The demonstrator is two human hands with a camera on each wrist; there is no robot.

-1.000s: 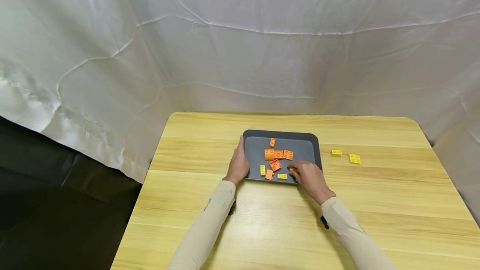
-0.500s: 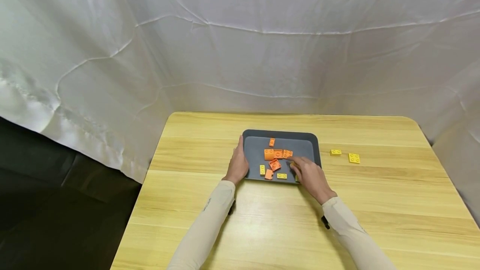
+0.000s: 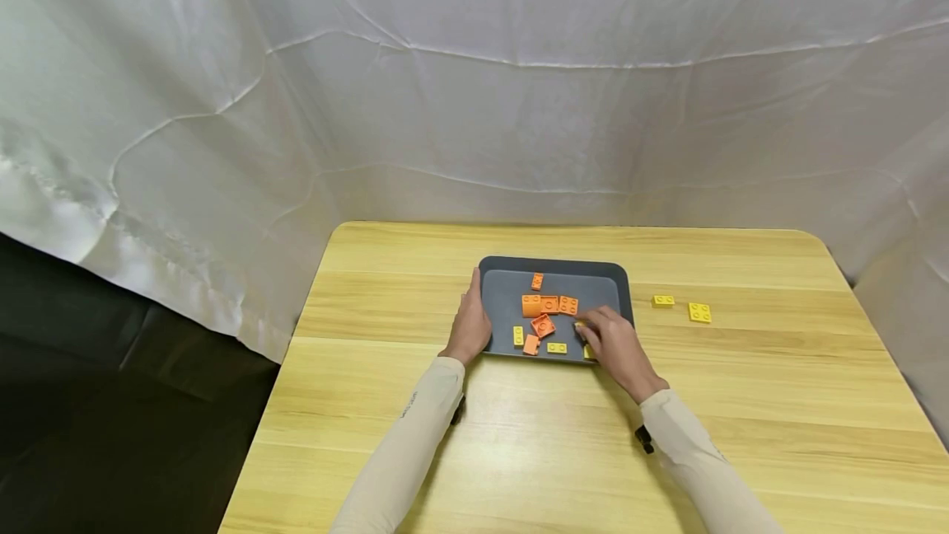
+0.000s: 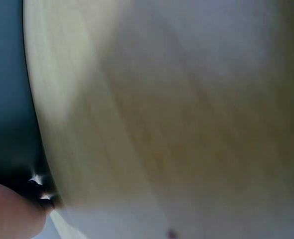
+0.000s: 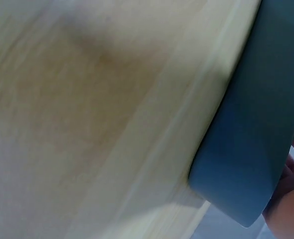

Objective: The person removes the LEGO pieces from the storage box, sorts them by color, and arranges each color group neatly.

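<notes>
In the head view a dark grey tray [image 3: 600,283] holds several orange and yellow toy building bricks. My left hand [image 3: 469,324] lies along the tray's left side, its fingers stretched against the outside of the rim. Over the tray's right part, my right hand [image 3: 615,344] pinches a small yellow brick [image 3: 579,325], mostly hidden by the fingers. Just below those fingers another yellow brick [image 3: 588,351] shows in part. Left of it lie a yellow two-stud brick [image 3: 556,348] and an orange brick [image 3: 544,325]. Each wrist view shows the tray's outer wall [image 5: 246,144] and part of a hand.
To the tray's right, a two-stud yellow brick [image 3: 663,301] and a four-stud yellow brick [image 3: 699,313] lie on the wooden table [image 3: 534,452]. Pale curtains [image 3: 519,122] hang behind the table and at its sides.
My right hand has shifted slightly right, uncovering a yellow brick near the tray's front right corner. The left hand and the tray have stayed in place.
</notes>
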